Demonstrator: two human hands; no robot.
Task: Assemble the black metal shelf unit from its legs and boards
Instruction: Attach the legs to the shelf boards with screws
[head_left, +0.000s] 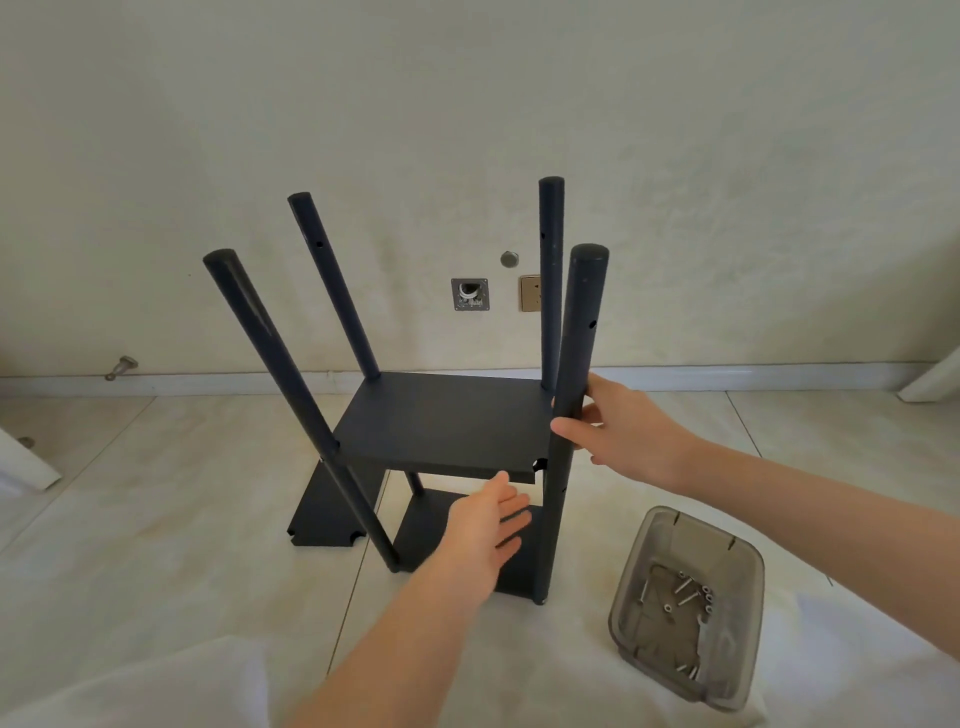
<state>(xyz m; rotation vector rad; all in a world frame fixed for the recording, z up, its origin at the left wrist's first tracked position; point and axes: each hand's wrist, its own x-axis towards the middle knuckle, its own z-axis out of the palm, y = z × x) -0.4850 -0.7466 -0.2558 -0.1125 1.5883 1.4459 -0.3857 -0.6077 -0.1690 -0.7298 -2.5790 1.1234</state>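
- The shelf unit (441, 421) stands on the floor (156, 493) in mid-scene, near the far wall. All four legs are up, one board is low at the base and a second sits about halfway up.
- The middle board (441, 410) lies roughly level. Its long edges run left to right, and its near edge faces the person.
- The near-right leg (579, 338) has its long axis upright, leaning very slightly. It stands just right of the board's near-right corner.
- A clear tub (631, 587) of screws (685, 592) sits on the floor to the near right, on the right hand's side.
- The right hand (628, 436) grips that leg at board height — fingers wrapped round it from the right.
- The left hand (483, 525) is flat with its fingers straight, reaching under the board's near edge. Whether it touches the board I cannot tell.
- The corner notch (540, 464) shows a small gap to the leg. My judgement is that the next move turns on closing this gap — leg pressed left, board lifted from below.
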